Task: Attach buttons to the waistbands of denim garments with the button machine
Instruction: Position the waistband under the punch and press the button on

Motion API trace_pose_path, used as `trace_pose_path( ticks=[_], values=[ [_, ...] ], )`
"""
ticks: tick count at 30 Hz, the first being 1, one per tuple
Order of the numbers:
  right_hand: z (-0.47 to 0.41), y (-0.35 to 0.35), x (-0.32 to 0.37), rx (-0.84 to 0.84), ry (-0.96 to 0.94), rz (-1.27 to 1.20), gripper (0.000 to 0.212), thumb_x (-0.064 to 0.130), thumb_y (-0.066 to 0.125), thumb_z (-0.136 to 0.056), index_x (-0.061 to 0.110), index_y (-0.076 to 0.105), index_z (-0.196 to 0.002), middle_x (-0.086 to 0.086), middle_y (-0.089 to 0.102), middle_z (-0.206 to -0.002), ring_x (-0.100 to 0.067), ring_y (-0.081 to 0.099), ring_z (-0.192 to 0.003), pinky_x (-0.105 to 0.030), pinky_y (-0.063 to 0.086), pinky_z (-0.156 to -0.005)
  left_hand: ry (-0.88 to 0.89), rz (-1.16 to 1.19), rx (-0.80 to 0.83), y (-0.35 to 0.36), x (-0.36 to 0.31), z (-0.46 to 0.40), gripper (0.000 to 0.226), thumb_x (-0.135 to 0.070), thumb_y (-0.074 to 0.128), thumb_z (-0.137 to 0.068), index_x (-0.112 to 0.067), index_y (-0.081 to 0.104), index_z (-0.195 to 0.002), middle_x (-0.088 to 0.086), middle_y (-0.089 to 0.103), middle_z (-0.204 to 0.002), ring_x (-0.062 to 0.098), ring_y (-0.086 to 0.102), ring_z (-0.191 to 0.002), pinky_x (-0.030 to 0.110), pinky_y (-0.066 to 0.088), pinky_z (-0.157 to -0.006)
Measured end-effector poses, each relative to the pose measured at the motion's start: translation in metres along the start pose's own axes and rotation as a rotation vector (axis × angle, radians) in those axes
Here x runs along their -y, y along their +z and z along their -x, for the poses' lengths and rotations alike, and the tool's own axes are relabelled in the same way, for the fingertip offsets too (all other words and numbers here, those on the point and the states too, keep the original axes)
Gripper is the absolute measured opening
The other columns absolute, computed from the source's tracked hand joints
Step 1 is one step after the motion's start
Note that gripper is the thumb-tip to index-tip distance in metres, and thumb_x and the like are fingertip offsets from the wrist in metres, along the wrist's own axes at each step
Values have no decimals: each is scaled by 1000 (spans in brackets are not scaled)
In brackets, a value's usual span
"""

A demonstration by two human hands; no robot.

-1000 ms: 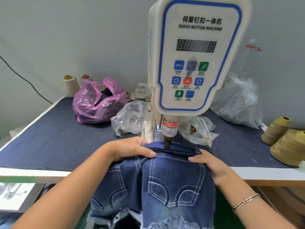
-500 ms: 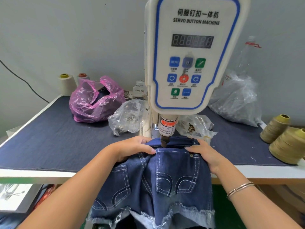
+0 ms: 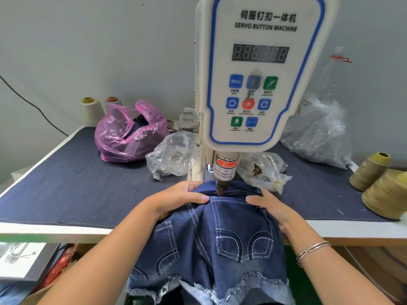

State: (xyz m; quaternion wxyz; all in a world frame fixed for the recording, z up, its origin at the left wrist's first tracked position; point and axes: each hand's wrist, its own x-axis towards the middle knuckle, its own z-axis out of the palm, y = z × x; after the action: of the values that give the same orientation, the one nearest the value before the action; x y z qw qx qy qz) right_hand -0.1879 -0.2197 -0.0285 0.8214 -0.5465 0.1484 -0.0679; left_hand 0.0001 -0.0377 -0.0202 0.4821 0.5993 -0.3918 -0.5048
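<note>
Denim shorts (image 3: 220,234) hang off the table edge, waistband (image 3: 233,190) tucked right under the button machine's punch (image 3: 220,190). Left hand (image 3: 176,199) and right hand (image 3: 271,205) grip the waistband either side of the punch. No button visible, so pressing looks still to come.

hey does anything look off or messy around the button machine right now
Nothing looks damaged or spilled. The denim shorts lie with the waistband under the machine's punch, left hand and right hand holding it on either side. One caution: both thumbs sit close to the punch, right below its finger warning label.
</note>
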Motion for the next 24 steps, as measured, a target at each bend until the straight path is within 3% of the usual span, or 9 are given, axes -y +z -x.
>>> trace_pose_path(
  ticks=[3,7,10,12,15,18,24],
  values=[
    [-2,-3,0,39,27,-10,39,1,63,-73,19,75,-105,-16,70,-112,-28,70,-97,-36,57,-77,-4,24,14,0,0,-2,60,-29,73,-71,-3,60,-124,15,66,-123,26,64,-112,26,51,-92],
    [-2,-4,-1,66,29,-57,40,1,61,-74,19,75,-107,-15,70,-112,-28,69,-98,-36,57,-79,-29,79,11,-2,2,-4,56,-19,70,-75,5,57,-123,24,63,-123,29,63,-106,33,50,-94],
    [-1,-5,-1,57,39,-75,39,2,64,-73,18,75,-106,-16,70,-112,-28,69,-97,-37,57,-78,-31,99,23,-3,1,-4,46,-16,67,-75,0,63,-118,17,69,-114,24,67,-99,30,53,-91],
    [-1,-5,0,66,46,-69,37,3,64,-73,21,76,-103,-13,72,-108,-26,70,-95,-35,57,-76,-28,114,23,-2,0,-5,53,-20,72,-68,-1,63,-117,16,69,-110,23,67,-97,30,53,-89],
    [0,-7,0,63,63,-77,36,3,60,-75,21,77,-101,-12,73,-106,-25,71,-94,-34,57,-75,-30,130,19,-1,2,-5,62,-18,71,-67,5,57,-123,22,65,-116,28,64,-100,33,52,-90],
    [1,-8,-1,86,83,-84,37,5,69,-67,17,77,-101,-14,72,-105,-26,71,-93,-36,58,-75,-26,145,21,1,1,-4,56,-12,63,-73,5,54,-126,24,62,-122,26,65,-101,31,54,-90],
    [0,-13,-2,75,120,-120,56,7,75,-57,7,68,-113,-20,70,-109,-30,70,-94,-39,58,-76,16,111,30,3,0,-4,56,-14,61,-76,-8,53,-131,10,63,-130,19,61,-118,19,49,-90]
  ],
)
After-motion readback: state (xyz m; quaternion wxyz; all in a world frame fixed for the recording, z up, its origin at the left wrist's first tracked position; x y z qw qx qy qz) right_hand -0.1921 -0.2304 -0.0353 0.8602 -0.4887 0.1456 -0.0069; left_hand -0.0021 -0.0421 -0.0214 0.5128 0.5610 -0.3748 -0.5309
